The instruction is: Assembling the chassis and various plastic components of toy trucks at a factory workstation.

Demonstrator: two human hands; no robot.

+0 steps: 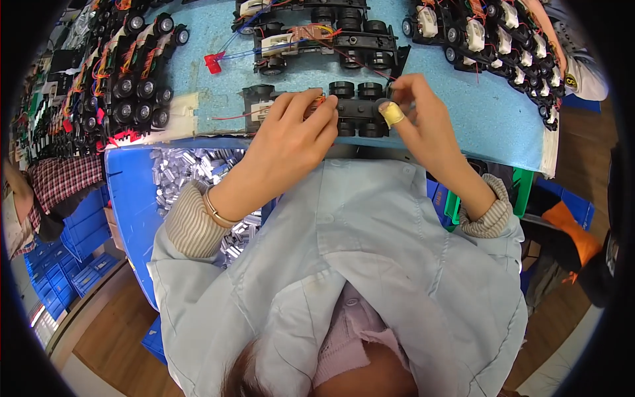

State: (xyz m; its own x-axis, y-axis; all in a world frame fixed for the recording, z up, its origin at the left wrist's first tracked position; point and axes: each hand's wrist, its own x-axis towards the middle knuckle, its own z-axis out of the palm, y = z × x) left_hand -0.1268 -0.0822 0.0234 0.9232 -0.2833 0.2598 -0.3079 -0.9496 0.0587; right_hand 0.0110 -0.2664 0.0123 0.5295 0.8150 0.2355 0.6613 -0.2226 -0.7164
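black wheeled chassis [360, 109], one, lies on the blue desk [489, 126] in the head view, under the left hand [291, 135], fingers half curled over it. four wheels [341, 89] show between these and the right hand [426, 119], fingers slightly parted at the chassis's right end; what either set grips, i cannot tell. beyond the left fingers lies one red connector [212, 63].

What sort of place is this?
Probably an assembly workshop for model vehicles: many similar black wheeled chassis on a blue worktop, and a blue bin of small silvery parts below its edge.
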